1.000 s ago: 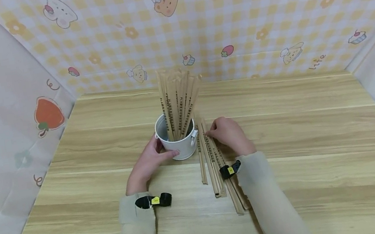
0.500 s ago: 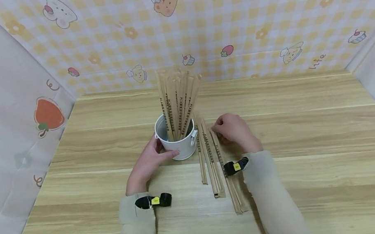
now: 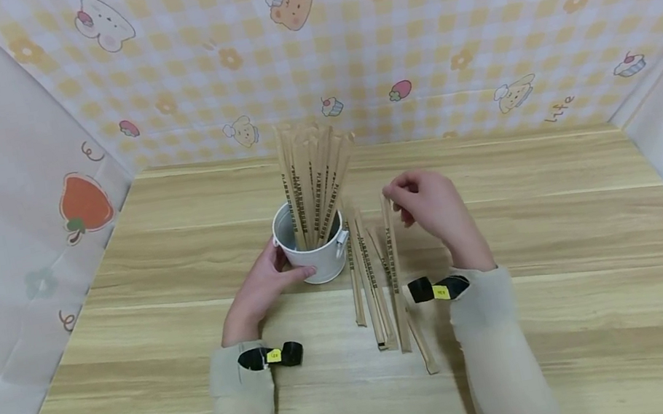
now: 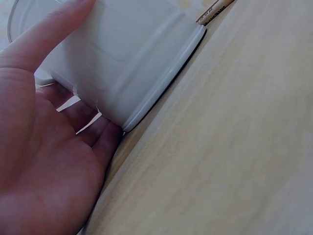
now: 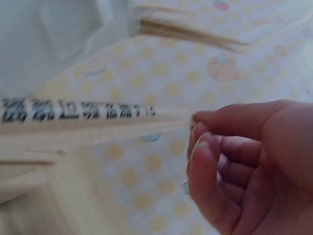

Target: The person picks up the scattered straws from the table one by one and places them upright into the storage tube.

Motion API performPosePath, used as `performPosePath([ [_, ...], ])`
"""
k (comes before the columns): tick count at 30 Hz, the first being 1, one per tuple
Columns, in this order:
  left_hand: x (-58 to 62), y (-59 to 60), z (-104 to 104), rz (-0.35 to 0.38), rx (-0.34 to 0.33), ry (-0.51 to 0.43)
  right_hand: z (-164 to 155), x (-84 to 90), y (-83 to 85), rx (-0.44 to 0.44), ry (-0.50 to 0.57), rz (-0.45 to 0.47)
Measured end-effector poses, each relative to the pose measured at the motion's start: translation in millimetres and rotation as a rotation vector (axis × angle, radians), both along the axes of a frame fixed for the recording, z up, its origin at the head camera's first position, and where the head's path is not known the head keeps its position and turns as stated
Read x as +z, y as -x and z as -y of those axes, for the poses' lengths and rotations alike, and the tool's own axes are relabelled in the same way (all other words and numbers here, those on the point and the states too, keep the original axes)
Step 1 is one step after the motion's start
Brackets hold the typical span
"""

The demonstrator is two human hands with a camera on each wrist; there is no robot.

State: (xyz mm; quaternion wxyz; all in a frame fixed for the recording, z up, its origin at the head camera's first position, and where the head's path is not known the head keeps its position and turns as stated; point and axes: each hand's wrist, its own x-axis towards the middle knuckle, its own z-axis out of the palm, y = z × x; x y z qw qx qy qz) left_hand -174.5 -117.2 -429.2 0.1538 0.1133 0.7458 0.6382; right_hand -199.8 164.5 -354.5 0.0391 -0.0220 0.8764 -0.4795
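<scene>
Closest to you, each of your wrists wears a black band [image 3: 271, 356] with a small yellow tag. The writing on the tags is too tiny to read.

A bit farther out, some paper-wrapped sticks [image 3: 374, 288] lie flat on the wooden table [image 3: 582, 266], side by side, just to the right of the pail. Each one has a row of dark print down its wrapper. The wrist view shows the print up close, but it is too blurry to read.

Your right hand [image 3: 435, 211] pinches the top end of one wrapped stick [image 3: 391, 255] between thumb and fingertips. That stick is tilted up, with its low end down among the flat ones.

Your left hand [image 3: 262, 286] is curled round the side of the little white pail [image 3: 313, 254], thumb on one side and fingers under the other. The pail stands upright on the table.

Inside the pail stands a bunch of wrapped sticks [image 3: 313, 180], fanned out and poking up high above the rim. They have the same dark print.

Behind it all is a yellow checked wall [image 3: 406, 23] with bears, bunnies and cupcakes.
</scene>
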Motion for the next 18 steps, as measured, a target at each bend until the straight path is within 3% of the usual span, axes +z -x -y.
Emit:
performPosePath([
  [7,0.6,-0.8,0.0,0.003,0.005,-0.006,0.3,27.6,-14.5,-0.121,0.232,-0.158],
  [18,0.7,0.2,-0.4,0.001,0.001,0.002,3.4,72.6,-49.0,-0.262,0.643,-0.588],
])
